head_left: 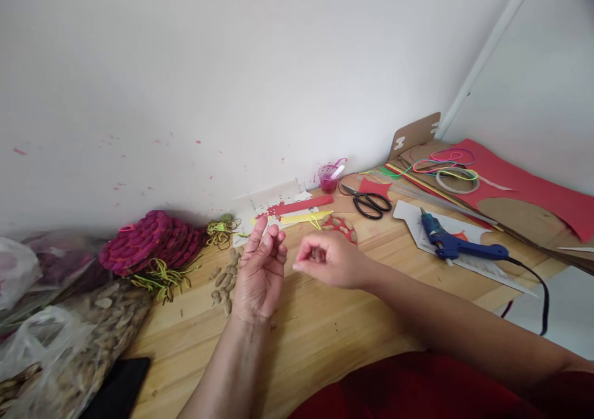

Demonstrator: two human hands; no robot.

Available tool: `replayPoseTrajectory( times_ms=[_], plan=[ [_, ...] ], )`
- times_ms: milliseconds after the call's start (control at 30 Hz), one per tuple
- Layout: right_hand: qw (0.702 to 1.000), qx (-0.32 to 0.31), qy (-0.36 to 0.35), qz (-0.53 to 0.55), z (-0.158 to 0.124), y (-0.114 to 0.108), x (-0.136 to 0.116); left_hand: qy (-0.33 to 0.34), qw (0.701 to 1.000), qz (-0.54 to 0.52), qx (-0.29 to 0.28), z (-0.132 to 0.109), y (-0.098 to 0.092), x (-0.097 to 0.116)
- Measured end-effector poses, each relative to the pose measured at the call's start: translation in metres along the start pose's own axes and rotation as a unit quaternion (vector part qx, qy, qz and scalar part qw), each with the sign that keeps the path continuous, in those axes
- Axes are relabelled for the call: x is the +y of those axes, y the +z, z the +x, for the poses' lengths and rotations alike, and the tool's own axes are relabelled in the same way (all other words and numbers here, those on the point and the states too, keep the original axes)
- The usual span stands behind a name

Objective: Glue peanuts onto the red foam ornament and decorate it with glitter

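Observation:
My left hand [260, 270] is raised over the wooden table with its palm showing. Its index finger stretches up, the others bend loosely, and nothing shows in the palm. Facing it from the right, my right hand [331, 259] has thumb and fingertips drawn together in a pinch; anything between them is too small or hidden to name. Just behind the right hand lies a round red piece covered with peanut shells [341, 224], with a yellow cord loop [315, 222] at its edge. Several loose peanuts [225, 283] lie left of my left hand.
Purple peanut-shell discs [148, 239] with cords are stacked at left, beside a plastic bag of peanuts [99, 326]. Black-handled scissors [371, 205], a purple-stained cup [329, 177] and red strip [306, 205] lie behind. A blue glue gun [459, 244] and red sheets [524, 184] are at right.

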State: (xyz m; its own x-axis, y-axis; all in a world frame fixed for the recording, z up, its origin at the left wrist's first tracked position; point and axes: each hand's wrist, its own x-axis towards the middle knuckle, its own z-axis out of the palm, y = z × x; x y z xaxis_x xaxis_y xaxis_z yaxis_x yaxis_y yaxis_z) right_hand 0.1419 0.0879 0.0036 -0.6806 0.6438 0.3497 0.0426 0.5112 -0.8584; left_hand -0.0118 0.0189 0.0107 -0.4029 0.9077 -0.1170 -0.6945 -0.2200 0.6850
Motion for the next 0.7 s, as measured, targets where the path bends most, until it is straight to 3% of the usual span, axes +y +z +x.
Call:
replayPoseTrajectory(
  times_ms=[100,167,400,467,700],
  plan=[
    [0.985,-0.102,-0.066,-0.124,-0.005,0.005,0.003,0.01,1.0,-0.005,0.014,0.003,0.0,0.002],
    [0.977,-0.127,-0.087,-0.147,-0.006,0.008,0.006,0.01,1.0,-0.002,0.017,0.004,0.0,0.001],
    [0.984,-0.137,-0.028,-0.107,-0.005,0.006,0.007,0.005,1.0,0.023,-0.004,-0.001,0.002,-0.004],
    [0.983,-0.141,-0.041,-0.112,-0.004,0.005,0.006,0.002,0.999,0.034,-0.008,-0.001,0.002,-0.005],
    [0.991,-0.052,-0.059,-0.108,-0.002,-0.001,0.004,-0.016,0.999,0.032,-0.009,0.0,-0.001,-0.009]
  ],
)
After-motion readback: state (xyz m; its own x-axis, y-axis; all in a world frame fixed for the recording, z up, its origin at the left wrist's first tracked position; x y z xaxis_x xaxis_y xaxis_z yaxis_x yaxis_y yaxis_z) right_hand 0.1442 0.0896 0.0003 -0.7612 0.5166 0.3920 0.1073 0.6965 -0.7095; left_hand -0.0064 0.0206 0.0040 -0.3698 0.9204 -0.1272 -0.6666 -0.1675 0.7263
